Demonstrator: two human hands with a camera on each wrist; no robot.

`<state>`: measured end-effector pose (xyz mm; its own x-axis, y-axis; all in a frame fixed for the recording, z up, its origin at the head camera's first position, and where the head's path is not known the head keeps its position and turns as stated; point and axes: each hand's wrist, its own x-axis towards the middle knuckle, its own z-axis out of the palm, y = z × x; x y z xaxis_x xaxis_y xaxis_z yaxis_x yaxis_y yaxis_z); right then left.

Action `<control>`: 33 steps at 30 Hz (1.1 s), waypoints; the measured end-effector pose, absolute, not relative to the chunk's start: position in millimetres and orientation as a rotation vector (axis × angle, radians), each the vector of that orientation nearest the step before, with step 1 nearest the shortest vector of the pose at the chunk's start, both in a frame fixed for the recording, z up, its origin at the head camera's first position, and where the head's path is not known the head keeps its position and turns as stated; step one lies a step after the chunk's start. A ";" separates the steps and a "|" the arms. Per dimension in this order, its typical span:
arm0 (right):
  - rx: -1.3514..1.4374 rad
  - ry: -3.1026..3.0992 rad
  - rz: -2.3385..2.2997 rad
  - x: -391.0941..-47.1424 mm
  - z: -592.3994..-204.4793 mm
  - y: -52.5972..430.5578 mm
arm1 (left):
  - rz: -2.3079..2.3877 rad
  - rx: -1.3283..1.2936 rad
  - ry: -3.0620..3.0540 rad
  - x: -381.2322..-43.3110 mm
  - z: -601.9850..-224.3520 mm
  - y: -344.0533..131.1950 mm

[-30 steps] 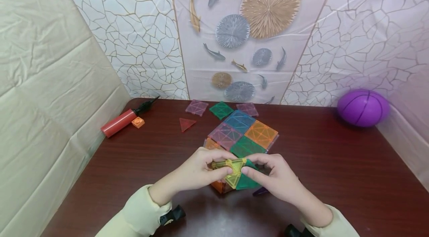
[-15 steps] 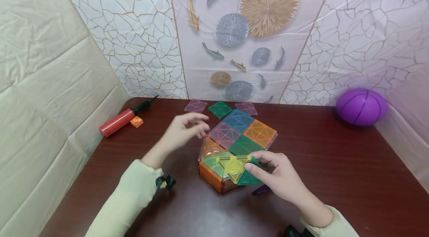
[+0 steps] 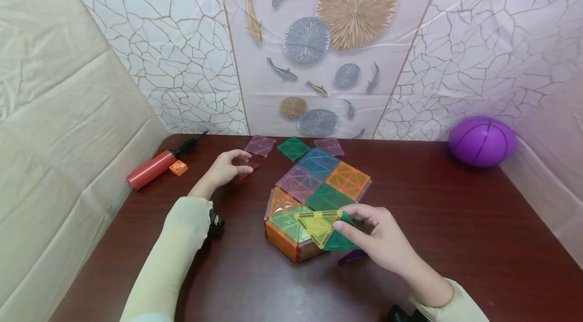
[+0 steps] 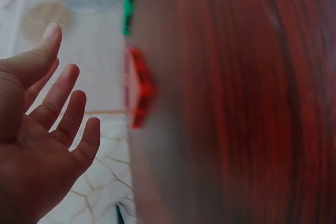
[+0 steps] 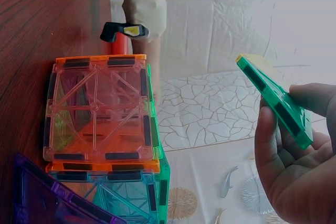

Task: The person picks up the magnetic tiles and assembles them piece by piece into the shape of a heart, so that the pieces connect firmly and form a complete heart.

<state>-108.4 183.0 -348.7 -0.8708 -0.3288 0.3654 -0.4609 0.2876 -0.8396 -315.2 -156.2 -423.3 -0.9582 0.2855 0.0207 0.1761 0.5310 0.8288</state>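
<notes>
My left hand (image 3: 224, 170) hovers over the far left of the table with fingers apart, close to a red triangular magnetic tile (image 3: 248, 172). In the left wrist view, a gap shows between the hand and that red tile (image 4: 139, 88). My right hand (image 3: 381, 237) pinches a yellow triangular magnetic tile (image 3: 316, 225) joined to a green magnetic tile (image 3: 340, 242). They are held above the near end of a low structure of magnetic tiles (image 3: 299, 184). The right wrist view shows the held green tile (image 5: 275, 103) tilted between thumb and fingers, apart from the structure.
A purple tile (image 3: 352, 256) stands or leans by the structure's near right side. Loose pink (image 3: 260, 146), green (image 3: 293, 149) and second pink (image 3: 330, 147) tiles lie behind. A red hand pump (image 3: 152, 168), a small orange block (image 3: 178, 167) and a purple ball (image 3: 483, 141) sit farther out.
My left hand has let go of the yellow tile and moved away, left and forward, to the red triangular tile. My right hand still holds the yellow and green tiles, almost unmoved.
</notes>
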 end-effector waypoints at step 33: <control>0.723 -2.425 1.642 -107.1 -351.6 185.4 | 1.075 0.164 2.756 -324.9 -431.7 -173.7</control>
<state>-107.1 185.4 -351.6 -0.8778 -0.3160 0.3601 -0.4517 0.2950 -0.8420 -324.9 -173.7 -431.7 -0.9780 0.1667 -0.1255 0.0378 0.7329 0.6793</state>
